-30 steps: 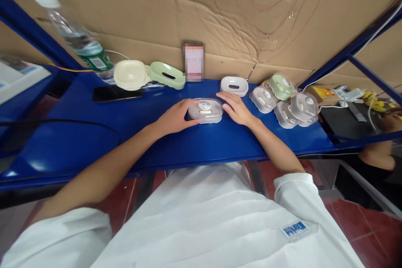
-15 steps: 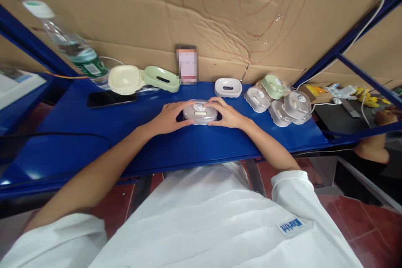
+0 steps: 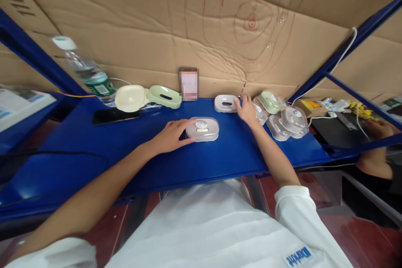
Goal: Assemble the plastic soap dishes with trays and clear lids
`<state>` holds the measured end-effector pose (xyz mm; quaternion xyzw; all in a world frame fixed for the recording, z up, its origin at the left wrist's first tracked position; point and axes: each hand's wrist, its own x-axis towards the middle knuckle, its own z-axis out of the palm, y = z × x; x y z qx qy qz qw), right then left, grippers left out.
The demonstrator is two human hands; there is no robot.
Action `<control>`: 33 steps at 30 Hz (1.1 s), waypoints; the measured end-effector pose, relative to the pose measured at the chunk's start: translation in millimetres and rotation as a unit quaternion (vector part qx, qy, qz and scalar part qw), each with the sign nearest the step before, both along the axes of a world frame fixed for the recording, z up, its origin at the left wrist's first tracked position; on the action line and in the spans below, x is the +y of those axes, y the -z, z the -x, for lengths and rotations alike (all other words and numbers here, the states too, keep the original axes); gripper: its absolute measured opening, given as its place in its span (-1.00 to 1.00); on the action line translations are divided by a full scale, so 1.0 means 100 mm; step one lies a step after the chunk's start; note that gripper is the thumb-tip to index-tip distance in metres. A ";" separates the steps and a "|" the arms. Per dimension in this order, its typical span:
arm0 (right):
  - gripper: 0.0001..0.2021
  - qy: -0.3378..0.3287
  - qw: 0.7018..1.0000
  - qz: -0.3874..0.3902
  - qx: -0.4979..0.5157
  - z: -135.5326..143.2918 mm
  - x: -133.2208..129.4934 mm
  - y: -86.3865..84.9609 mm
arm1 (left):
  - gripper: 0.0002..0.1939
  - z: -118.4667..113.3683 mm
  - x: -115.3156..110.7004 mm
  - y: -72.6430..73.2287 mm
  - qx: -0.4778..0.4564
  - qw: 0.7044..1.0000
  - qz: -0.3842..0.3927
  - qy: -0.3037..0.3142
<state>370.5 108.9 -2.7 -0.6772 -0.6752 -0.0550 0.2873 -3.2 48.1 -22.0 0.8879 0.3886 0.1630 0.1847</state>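
Note:
A soap box (image 3: 207,134) with a greyish body, a clear lid and a round sticker rests on the blue table. My left hand (image 3: 171,135) grips its left end, thumb at the front and fingers across the lid. Farther back, my right hand (image 3: 246,111) is at the right end of an open white soap dish (image 3: 220,104) with a dark slot. The right thumb overlaps the dish's edge, and the fingers stand apart from it. Behind that hand sits another lidded soap box (image 3: 261,115), partly hidden.
Several lidded soap boxes (image 3: 293,119) are piled at the right, one green (image 3: 268,101). At the left are a cream dish (image 3: 130,98), a green dish (image 3: 165,96), a phone (image 3: 116,117) and a water bottle (image 3: 97,81). A co-worker's arm (image 3: 375,157) shows beyond the blue frame.
My right hand has left the soap box and moved back and right to the white dish. The left hand still holds the box. The camera view has tilted up.

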 end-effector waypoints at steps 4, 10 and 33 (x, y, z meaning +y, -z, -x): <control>-0.38 -0.021 0.997 0.066 -0.027 0.18 0.06 0.11 | -0.24 0.00 0.00 -0.01 0.006 1.000 -0.006 0.002; -0.37 -0.078 0.996 0.041 -0.010 0.31 0.03 0.15 | -0.22 -0.03 -0.05 -0.05 0.009 1.000 -0.004 0.026; -0.27 -0.309 0.918 0.222 -0.109 0.22 -0.83 -0.34 | -0.30 -0.19 -0.16 0.12 -0.028 0.992 -0.123 -0.031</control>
